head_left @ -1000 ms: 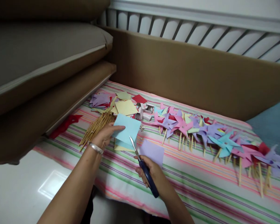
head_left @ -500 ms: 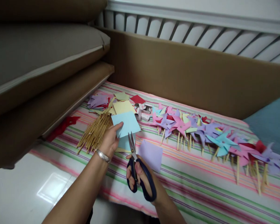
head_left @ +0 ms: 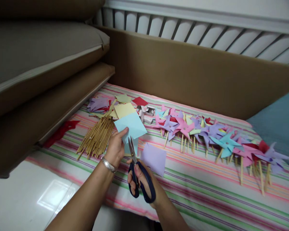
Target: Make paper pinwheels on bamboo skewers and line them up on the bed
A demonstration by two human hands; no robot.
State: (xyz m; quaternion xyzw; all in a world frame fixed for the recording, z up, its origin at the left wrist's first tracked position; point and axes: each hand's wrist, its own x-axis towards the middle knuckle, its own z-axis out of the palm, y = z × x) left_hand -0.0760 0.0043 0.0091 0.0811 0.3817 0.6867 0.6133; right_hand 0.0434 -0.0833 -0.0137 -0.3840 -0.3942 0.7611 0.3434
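Observation:
A light blue square of paper (head_left: 132,124) is pinched at its lower left edge by my left hand (head_left: 117,146), thumb on top. My right hand (head_left: 141,179) has its fingers through the navy handles of a pair of scissors (head_left: 134,157). The blades point up and stand slightly apart, their tips at the lower edge of the blue paper. Just right of the scissors, a lilac paper square (head_left: 155,158) lies flat on the striped cloth. More blue paper lies beneath the held sheet, partly hidden.
A bundle of thin wooden sticks (head_left: 97,138) lies left of my hands. Behind are yellow paper (head_left: 124,110), a red square (head_left: 140,101) and small white boxes (head_left: 148,115). Paper pinwheels (head_left: 185,126) line the right side. Brown cushions (head_left: 62,61) stack up at left.
The blue paper has turned slightly in my left hand. The scissors in my right hand have moved a little left, closer to the paper's lower edge. The camera view has shifted slightly.

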